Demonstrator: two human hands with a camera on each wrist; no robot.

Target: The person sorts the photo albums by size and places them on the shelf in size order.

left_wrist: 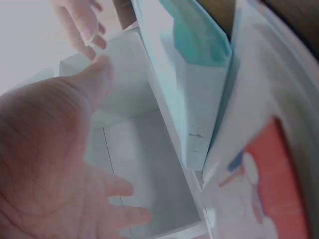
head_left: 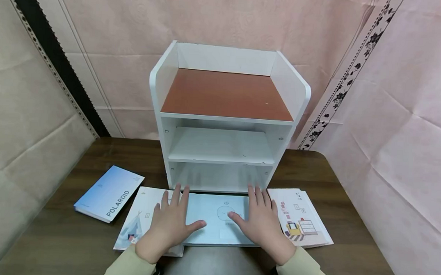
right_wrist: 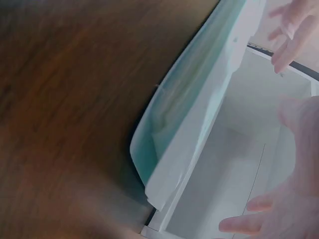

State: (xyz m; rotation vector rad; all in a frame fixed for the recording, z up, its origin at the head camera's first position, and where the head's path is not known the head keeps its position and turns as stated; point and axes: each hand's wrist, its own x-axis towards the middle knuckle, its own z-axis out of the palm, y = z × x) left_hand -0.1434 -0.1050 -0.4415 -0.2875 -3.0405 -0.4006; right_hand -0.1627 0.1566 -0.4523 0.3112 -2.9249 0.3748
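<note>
Pink fabric [head_left: 225, 18] hangs behind a dark wooden table [head_left: 348, 249], on which stands a white shelf unit [head_left: 227, 94] with a brown top board. In front of this unit lies a light-blue folder [head_left: 216, 231], between a white left booklet [head_left: 143, 208] and a white right booklet [head_left: 302, 219], both with drawings. At the far left there is a blue POLAROID book [head_left: 108, 194]. The left hand [head_left: 170, 223] and the right hand [head_left: 259, 221] are above the folder's two sides, fingers extended, gripping nothing; whether they touch it, I cannot tell.
</note>
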